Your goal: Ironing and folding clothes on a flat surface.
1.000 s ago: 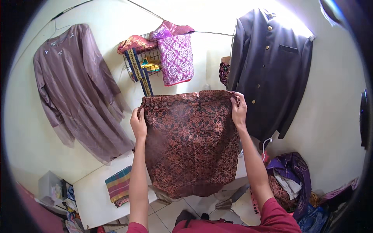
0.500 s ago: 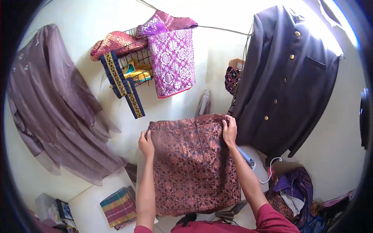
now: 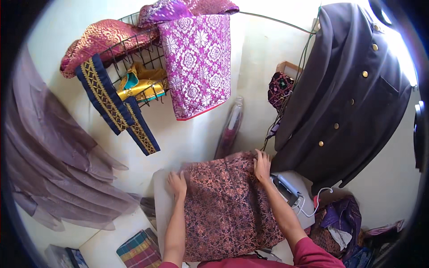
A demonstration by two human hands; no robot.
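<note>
A dark brocade skirt (image 3: 223, 210) with a copper-coloured flower pattern lies spread over a pale padded board (image 3: 161, 192), its waist edge at the far side. At its upper left corner is my left hand (image 3: 177, 183), fingers apart and slightly blurred, beside the cloth's edge. My right hand (image 3: 262, 166) rests at the upper right corner with its fingers stretched out on the cloth. Just right of the skirt, a grey-blue iron (image 3: 286, 185) with a white cord sits on the board, partly behind my right forearm.
On the wall hangs a wire basket (image 3: 145, 56) with a purple-and-white cloth (image 3: 199, 67) draped over it. A dark jacket (image 3: 339, 98) hangs at right, a sheer mauve garment (image 3: 58, 147) at left. Folded checked cloth (image 3: 139, 250) lies lower left; piled clothes (image 3: 342, 223) lie lower right.
The skirt has come down from being held up by its waist to lying on the board. Both hands have lowered and loosened from its corners. The view has shifted, showing more board and iron.
</note>
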